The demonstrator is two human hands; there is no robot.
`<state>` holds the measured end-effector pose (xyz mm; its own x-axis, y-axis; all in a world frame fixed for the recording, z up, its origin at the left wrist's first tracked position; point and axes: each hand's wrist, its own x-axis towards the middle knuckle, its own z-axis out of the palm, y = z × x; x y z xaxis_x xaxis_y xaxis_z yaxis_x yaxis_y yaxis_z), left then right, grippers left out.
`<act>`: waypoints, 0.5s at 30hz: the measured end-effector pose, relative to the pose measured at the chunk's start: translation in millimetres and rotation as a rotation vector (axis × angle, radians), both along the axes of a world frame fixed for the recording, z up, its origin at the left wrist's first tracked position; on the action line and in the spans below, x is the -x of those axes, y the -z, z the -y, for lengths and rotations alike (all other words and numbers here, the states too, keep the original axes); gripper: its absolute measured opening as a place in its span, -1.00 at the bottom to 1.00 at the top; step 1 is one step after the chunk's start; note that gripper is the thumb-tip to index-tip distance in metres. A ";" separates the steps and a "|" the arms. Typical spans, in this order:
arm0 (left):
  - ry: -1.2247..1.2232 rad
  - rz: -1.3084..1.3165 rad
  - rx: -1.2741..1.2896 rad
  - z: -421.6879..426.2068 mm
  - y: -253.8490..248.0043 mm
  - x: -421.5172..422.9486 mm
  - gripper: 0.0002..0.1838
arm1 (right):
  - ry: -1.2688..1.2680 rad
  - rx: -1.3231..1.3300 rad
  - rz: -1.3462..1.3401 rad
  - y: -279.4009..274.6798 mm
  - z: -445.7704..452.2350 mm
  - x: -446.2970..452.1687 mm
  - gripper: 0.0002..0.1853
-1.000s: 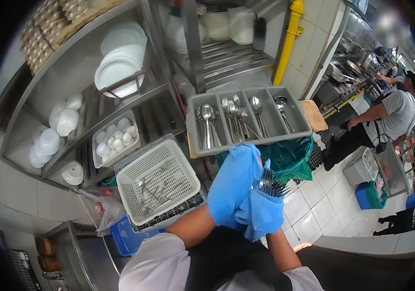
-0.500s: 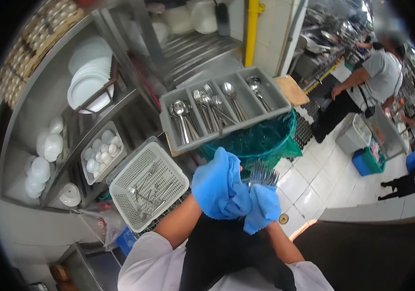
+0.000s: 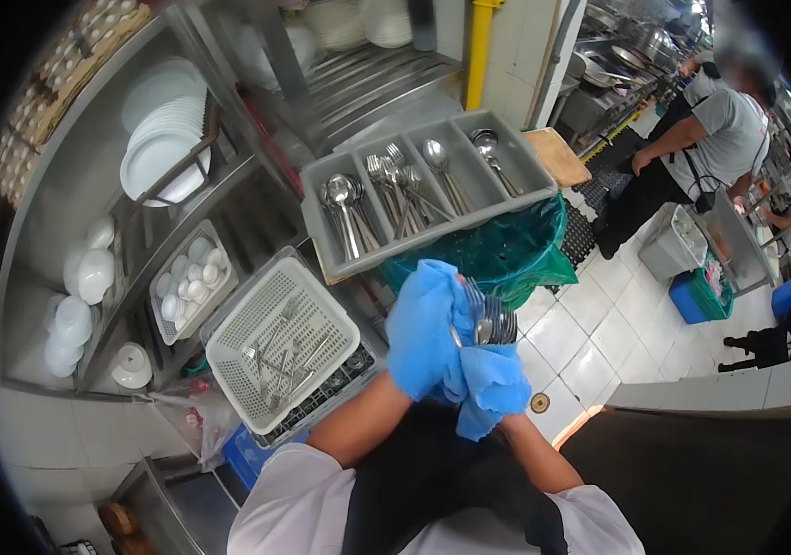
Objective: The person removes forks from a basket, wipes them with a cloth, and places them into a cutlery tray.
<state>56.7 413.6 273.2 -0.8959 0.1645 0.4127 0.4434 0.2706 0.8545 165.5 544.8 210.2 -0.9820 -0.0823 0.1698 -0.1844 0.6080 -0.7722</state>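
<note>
A blue cloth [image 3: 425,319] is draped over my left hand [image 3: 414,344] and hides most of its fingers; one fingertip shows at its top edge. Through another part of the cloth, my right hand [image 3: 495,393] grips a bunch of metal forks [image 3: 499,326], tines up. One fork [image 3: 473,296] leans apart from the bunch, close to my left hand, its lower end hidden by cloth. Beyond my hands lies a grey cutlery tray [image 3: 386,248] with spoons [image 3: 345,208], forks [image 3: 400,190] and more spoons in its compartments.
A pale perforated basket [image 3: 345,347] with loose cutlery is at my left. Shelves there hold white plates [image 3: 164,166], bowls [image 3: 74,319] and a basket of small white cups [image 3: 197,287]. Under the tray is a green-lined bin [image 3: 543,259]. A co-worker [image 3: 729,139] stands at the right.
My left hand has risen slightly with the cloth and turned more upright. The forks in my right hand sit closer together, and one now stands apart on the left.
</note>
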 end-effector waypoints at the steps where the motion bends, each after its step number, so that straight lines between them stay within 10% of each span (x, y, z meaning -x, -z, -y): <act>1: -0.059 -0.108 0.005 -0.5 1.4 2.3 -0.89 | -0.033 -0.138 -0.187 14.5 2.4 -0.5 -0.79; 4: 0.130 0.320 -0.360 -2.1 -2.6 -5.1 -0.94 | 0.121 0.485 -0.077 6.1 18.5 0.8 -0.73; 13: 0.156 0.547 0.018 -11.0 -41.7 10.2 -0.95 | 0.073 0.628 -0.066 -11.3 14.9 16.7 -0.73; 15: 0.295 0.479 -0.723 -16.0 18.7 23.8 -0.92 | 0.031 0.651 -0.047 -12.1 12.0 19.0 -0.73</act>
